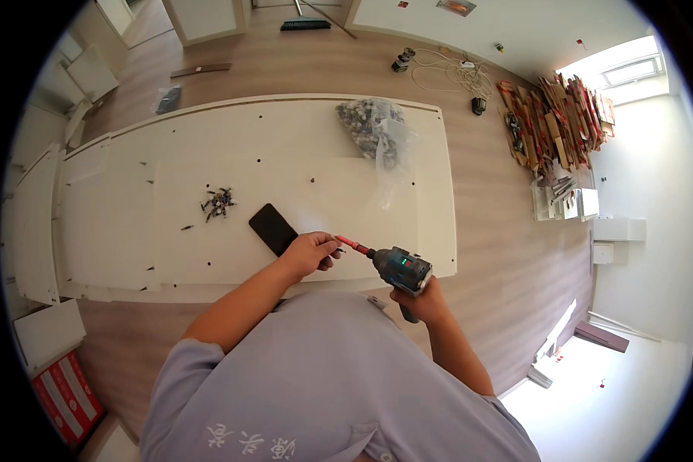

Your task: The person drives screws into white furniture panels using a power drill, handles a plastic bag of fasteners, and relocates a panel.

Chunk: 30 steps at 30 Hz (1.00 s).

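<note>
My right hand (pixel 426 299) is wrapped round the grip of a cordless drill (pixel 403 269), teal and black, with a long red bit (pixel 351 245) pointing left. At the bit's tip, my left hand (pixel 314 252) is pinched closed on a small dark furniture fastener (pixel 340 249), mostly hidden by the fingers. Just beyond that hand, a black phone (pixel 272 229) lies flat on a large white panel (pixel 346 189). Farther left on the panel rests a loose pile of small dark fasteners (pixel 219 202), with one apart from the rest.
A clear plastic bag of fittings (pixel 373 127) sits on the panel's far right. Pale boards (pixel 35 223) lie at the left. Cardboard scraps (pixel 550 123) are heaped by the right wall. A coiled cable (pixel 458 73) and a broom (pixel 305 25) are on the wooden floor.
</note>
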Each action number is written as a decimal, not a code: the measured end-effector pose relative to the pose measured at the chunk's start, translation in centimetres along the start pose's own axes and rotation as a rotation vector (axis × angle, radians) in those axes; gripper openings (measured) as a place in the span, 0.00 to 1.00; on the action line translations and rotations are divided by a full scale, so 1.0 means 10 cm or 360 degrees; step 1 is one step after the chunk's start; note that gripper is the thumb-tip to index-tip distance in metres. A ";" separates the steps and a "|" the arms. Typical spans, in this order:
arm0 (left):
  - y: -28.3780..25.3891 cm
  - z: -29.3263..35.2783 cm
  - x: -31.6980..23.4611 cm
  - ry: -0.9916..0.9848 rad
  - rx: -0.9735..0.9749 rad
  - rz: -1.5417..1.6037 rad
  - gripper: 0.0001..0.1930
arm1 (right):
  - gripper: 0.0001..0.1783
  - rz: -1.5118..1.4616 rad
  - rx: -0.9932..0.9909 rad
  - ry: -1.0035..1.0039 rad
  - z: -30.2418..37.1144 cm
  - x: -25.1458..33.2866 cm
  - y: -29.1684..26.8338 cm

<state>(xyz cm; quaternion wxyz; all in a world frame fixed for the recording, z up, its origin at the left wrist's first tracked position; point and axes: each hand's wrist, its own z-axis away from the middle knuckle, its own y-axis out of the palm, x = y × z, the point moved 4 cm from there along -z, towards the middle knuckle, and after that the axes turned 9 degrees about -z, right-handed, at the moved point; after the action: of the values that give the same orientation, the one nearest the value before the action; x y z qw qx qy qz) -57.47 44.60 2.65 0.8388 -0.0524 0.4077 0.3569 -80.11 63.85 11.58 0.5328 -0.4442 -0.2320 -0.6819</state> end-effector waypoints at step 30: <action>-2.02 0.64 0.97 -0.0064 -0.1370 0.0146 0.14 | 0.18 0.1529 -0.0406 0.0316 -1.96 1.16 -1.27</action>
<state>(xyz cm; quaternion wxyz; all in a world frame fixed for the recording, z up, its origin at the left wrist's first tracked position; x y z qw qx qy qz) -36.38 37.49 -4.22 0.7316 -0.3724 0.2073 0.5321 -99.40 46.42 13.69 0.7474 -0.4953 0.1355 -0.4215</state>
